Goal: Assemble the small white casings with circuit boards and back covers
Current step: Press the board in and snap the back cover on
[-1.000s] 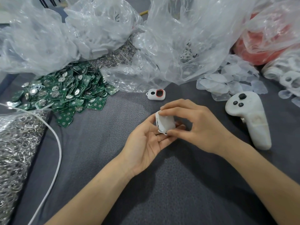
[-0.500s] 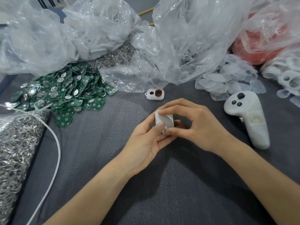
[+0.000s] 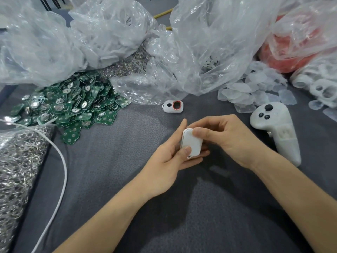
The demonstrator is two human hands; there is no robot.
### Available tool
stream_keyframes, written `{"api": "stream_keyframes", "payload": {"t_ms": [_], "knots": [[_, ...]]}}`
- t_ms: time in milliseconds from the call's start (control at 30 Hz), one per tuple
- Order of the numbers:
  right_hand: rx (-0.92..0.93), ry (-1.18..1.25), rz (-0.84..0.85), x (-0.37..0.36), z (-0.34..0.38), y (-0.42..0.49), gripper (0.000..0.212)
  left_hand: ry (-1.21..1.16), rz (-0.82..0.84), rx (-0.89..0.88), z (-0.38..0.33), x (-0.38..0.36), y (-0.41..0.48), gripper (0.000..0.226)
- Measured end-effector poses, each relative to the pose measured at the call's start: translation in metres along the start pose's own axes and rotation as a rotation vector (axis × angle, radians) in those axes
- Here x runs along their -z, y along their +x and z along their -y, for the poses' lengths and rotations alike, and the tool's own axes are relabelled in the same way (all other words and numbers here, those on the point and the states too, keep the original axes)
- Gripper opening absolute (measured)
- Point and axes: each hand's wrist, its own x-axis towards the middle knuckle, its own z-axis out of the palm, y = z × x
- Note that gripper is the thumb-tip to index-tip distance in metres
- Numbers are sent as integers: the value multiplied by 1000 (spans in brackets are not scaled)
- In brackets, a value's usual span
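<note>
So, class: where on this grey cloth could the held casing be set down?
Bare cloth lies between the circuit boards, the white cable and the left hand; also nearest the camera, between the forearms. Crowded: the far edge under plastic bags, and beside the controller.

Head-worn view, forward-down, close over grey table (image 3: 109,179)

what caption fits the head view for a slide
Both hands, left hand and right hand, press a small white casing together beside green circuit boards.

boards (image 3: 73,108) left | controller (image 3: 275,128) right | casing (image 3: 191,143) between (probably closed) | spare casing (image 3: 172,106) behind
</note>
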Motion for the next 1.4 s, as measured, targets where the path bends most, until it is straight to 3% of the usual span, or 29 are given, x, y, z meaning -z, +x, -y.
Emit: {"api": "stream_keyframes", "payload": {"t_ms": [100,267,467,567,667,867,1133,1267,1400], "knots": [[49,-49,-22,-1,1,0,8,53,-8,-9,1,-1,-2,60],[100,-100,-76,-5,1,1,11,127,-55,-34,-3,-3,-3,58],[129,-117,-137,-9,0,3,9,65,-106,-49,-6,-5,-2,44],[146,-59,-205,-11,0,2,8,37,-293,-97,-7,-6,0,22],[128,-1,-193,-15,-1,0,10,158,-449,-162,-6,1,2,12],[87,48,-237,-20,-4,-1,9,227,-437,-168,-7,1,2,22],[108,68,-236,-21,-6,-1,10,461,-458,-225,-11,8,1,13],[96,-53,-127,-19,-6,0,28,403,-454,-209,-11,7,2,9],[100,-3,-163,-20,-6,0,19,245,-450,-190,-12,6,2,16]]}}
